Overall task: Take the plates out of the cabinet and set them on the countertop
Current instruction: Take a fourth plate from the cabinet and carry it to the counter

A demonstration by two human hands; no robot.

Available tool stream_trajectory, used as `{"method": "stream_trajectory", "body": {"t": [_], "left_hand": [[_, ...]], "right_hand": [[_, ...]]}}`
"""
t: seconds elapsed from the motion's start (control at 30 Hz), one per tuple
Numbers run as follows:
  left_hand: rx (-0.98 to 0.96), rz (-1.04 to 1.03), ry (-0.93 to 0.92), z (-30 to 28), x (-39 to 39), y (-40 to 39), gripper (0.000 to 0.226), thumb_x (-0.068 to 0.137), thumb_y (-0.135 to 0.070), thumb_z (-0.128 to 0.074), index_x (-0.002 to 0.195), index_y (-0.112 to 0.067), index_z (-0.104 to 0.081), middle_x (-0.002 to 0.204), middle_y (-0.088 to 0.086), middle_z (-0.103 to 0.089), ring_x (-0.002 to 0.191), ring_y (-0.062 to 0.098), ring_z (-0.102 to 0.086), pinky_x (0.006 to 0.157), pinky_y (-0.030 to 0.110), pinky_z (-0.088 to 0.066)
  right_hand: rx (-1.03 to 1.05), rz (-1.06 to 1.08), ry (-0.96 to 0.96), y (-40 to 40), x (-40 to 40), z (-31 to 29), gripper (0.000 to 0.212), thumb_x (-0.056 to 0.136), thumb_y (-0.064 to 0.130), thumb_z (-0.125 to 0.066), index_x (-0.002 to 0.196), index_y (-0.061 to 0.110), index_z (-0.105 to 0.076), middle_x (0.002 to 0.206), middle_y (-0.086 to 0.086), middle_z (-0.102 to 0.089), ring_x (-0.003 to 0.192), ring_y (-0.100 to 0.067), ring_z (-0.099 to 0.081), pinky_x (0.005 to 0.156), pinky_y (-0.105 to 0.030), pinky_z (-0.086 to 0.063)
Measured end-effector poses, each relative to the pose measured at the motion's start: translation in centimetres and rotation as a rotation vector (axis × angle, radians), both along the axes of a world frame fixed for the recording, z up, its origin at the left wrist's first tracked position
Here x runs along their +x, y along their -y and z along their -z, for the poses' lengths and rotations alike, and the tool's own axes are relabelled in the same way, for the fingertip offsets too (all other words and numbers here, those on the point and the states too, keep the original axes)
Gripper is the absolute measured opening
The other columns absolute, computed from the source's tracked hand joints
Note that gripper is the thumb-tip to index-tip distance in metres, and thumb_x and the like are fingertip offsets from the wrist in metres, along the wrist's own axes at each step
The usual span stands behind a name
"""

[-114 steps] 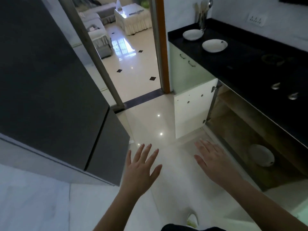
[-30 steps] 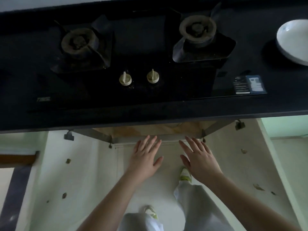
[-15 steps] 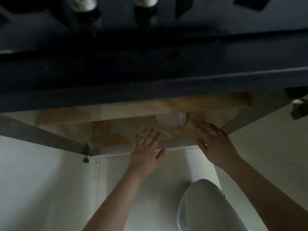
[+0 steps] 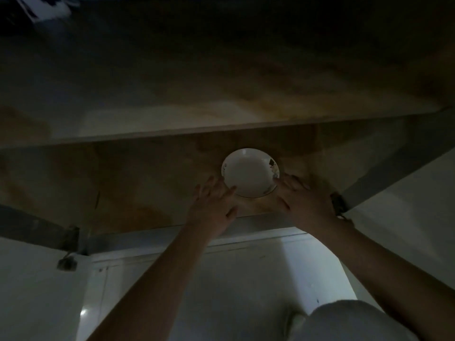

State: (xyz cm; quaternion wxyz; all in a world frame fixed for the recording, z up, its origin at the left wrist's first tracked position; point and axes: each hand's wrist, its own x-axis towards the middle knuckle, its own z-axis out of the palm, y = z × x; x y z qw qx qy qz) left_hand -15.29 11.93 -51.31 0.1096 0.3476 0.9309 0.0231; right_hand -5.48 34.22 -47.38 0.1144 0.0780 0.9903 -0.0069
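step in hand: reaching into the cabinet (image 4: 138, 183) for a plate, not lifted yet. left hand (image 4: 213, 205) has fingers straight, tips at the plate (image 4: 250, 172) rim's left edge, holding nothing. plate lies flat on the cabinet floor, btwn both hands. right hand (image 4: 304, 203) likewise spread, fingertips touching the right rim, no grip yet. next: curl fingers under both sides, lift, bring up to the counter. cabinet shows only this 1 plate.
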Motion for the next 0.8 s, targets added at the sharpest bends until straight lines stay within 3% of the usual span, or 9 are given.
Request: {"method": "stream_trajectory", "body": {"t": [0.23, 0.43, 0.5, 0.6, 0.67, 0.73, 0.8], "left_hand": [[-0.025, 0.015, 0.024, 2.8, -1.7, -1.6, 0.062, 0.100, -0.057, -0.027, 0.157, -0.033, -0.014, 0.167, 0.004, -0.007, 0.153, 0.028, 0.002, 0.119, 0.052, -0.008], [0.012, -0.046, 0.081, 5.1, -3.8, -2.4, 0.059, 0.100, -0.056, -0.031, 0.155, -0.043, -0.013, 0.168, 0.003, -0.004, 0.153, 0.029, 0.000, 0.120, 0.054, -0.013], [0.033, -0.067, 0.093, 6.0, -4.7, -2.5, 0.060, 0.100, -0.056, -0.032, 0.155, -0.044, -0.012, 0.168, 0.003, -0.004, 0.152, 0.031, -0.003, 0.119, 0.054, -0.017], [0.133, -0.114, 0.141, 7.4, -5.7, -2.8, 0.058, 0.101, -0.052, -0.035, 0.155, -0.043, -0.015, 0.167, 0.005, -0.011, 0.152, 0.028, -0.006, 0.120, 0.047, -0.020], [0.295, -0.149, 0.191, 8.0, -6.0, -3.3, 0.058, 0.102, -0.047, -0.040, 0.155, -0.036, -0.022, 0.165, 0.005, -0.021, 0.152, 0.022, -0.009, 0.122, 0.041, -0.019], [0.457, -0.226, 0.261, 8.4, -6.2, -3.9, 0.056, 0.102, -0.043, -0.045, 0.155, -0.029, -0.029, 0.163, 0.006, -0.025, 0.150, 0.023, -0.018, 0.120, 0.039, -0.023], [0.604, -0.314, 0.375, 8.7, -6.7, -4.5, 0.054, 0.102, -0.036, -0.048, 0.153, -0.021, -0.036, 0.159, 0.008, -0.034, 0.145, 0.024, -0.031, 0.116, 0.033, -0.029]], "right_hand": [[-0.018, -0.003, -0.061, -1.0, -2.2, 4.0, 0.056, 0.100, 0.045, -0.029, 0.153, 0.030, -0.021, 0.161, 0.000, -0.022, 0.145, -0.021, -0.025, 0.116, -0.039, -0.026], [-0.095, 0.048, -0.112, -4.0, -4.5, 7.1, 0.056, 0.099, 0.046, -0.036, 0.152, 0.028, -0.027, 0.161, -0.002, -0.025, 0.143, -0.022, -0.028, 0.112, -0.040, -0.029], [-0.274, 0.118, -0.135, -5.3, -5.2, 7.8, 0.056, 0.099, 0.043, -0.041, 0.152, 0.030, -0.026, 0.160, 0.000, -0.027, 0.142, -0.022, -0.030, 0.113, -0.043, -0.030], [-0.733, 0.253, -0.201, -7.0, -6.4, 8.2, 0.050, 0.100, 0.033, -0.049, 0.148, 0.025, -0.036, 0.153, -0.002, -0.040, 0.137, -0.022, -0.039, 0.111, -0.047, -0.034], [-0.827, 0.349, -0.230, -7.9, -7.1, 8.6, 0.045, 0.100, 0.029, -0.049, 0.143, 0.017, -0.044, 0.149, -0.006, -0.046, 0.135, -0.025, -0.043, 0.111, -0.047, -0.034], [-0.877, 0.467, -0.243, -8.4, -7.6, 9.1, 0.044, 0.099, 0.027, -0.050, 0.141, 0.014, -0.048, 0.146, -0.004, -0.048, 0.134, -0.023, -0.044, 0.111, -0.034, -0.032], [-0.939, 0.578, -0.272, -8.8, -7.9, 9.5, 0.041, 0.098, 0.024, -0.053, 0.137, 0.012, -0.053, 0.142, -0.004, -0.051, 0.128, -0.019, -0.047, 0.099, -0.022, -0.034]]}}
